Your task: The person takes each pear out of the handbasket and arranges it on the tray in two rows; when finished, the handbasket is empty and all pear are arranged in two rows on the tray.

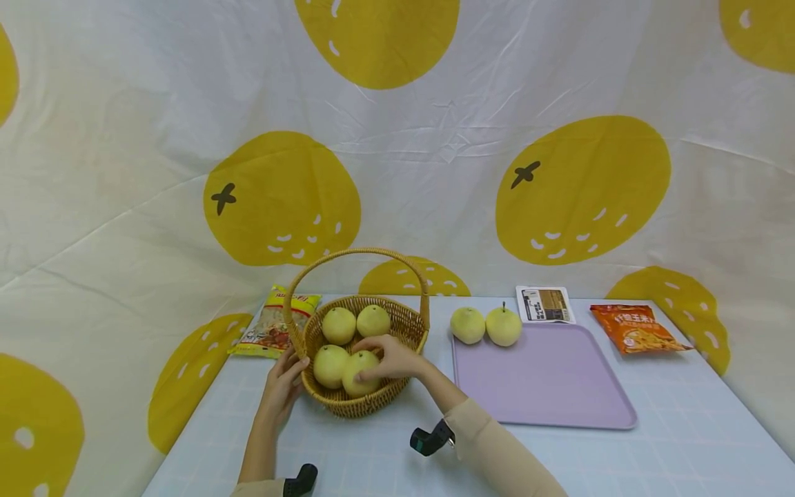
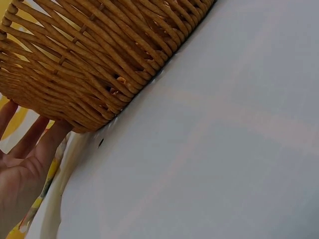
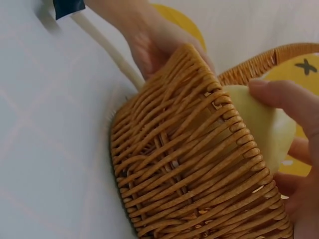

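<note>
A wicker basket (image 1: pixel 352 408) with an arched handle (image 1: pixel 355 251) holds several yellow-green pears. At its front right, my right hand (image 1: pixel 397 359) grips one pear (image 1: pixel 355 383), thumb and fingers on either side of it. In the right wrist view this pear (image 3: pixel 259 127) shows above the woven rim. Another pear (image 1: pixel 330 366) lies beside it, with two more, including one pear (image 1: pixel 339 325), toward the back. My left hand (image 1: pixel 282 382) touches the basket's left side, near the handle's base. Fairly straight fingers (image 2: pixel 52 142) rest against the wicker (image 2: pixel 84 74) in the left wrist view.
Right of the basket lies a purple tray (image 1: pixel 546 379), with two pears (image 1: pixel 503 327) at its back left corner. Behind it is a white packet (image 1: pixel 545 304); an orange snack bag (image 1: pixel 636 329) lies farther right. A yellow snack bag (image 1: pixel 273 324) sits left of the basket.
</note>
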`<state>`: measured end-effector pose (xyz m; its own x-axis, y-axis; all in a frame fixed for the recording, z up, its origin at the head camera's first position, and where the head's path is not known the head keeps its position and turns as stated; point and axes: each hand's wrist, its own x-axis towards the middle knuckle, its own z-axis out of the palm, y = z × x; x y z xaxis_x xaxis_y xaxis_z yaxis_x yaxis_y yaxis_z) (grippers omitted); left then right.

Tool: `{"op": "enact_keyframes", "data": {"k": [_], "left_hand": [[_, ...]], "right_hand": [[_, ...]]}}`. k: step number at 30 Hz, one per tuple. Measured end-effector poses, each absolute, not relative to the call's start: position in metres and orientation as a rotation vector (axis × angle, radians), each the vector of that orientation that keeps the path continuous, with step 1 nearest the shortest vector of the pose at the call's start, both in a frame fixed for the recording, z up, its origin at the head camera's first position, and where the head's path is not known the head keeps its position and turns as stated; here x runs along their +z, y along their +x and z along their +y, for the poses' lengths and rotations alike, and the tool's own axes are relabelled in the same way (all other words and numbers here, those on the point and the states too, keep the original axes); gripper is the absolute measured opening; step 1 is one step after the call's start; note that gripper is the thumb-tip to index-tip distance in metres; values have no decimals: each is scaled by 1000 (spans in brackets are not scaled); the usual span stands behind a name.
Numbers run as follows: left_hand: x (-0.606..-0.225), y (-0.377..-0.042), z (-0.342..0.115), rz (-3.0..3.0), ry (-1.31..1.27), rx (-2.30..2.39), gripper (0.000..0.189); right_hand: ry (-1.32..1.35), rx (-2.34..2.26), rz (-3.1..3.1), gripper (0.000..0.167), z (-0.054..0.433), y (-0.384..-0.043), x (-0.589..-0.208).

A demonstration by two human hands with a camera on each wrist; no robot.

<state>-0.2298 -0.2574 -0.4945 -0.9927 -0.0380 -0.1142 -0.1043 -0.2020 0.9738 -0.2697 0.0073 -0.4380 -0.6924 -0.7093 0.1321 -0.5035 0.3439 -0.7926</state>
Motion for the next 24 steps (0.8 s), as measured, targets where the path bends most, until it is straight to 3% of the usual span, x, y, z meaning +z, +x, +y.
{"op": "enact_keyframes", "data": {"k": [9,24], "left_hand": [[-494,-230,-256,1956,-176,2409,73],[-496,-232,-257,1932,-218,2404,72]], "right_hand": [[-1166,-1558,2353,42,9,-264,-439],[-1114,-1794,2276,38,27,-233,-405]]}}
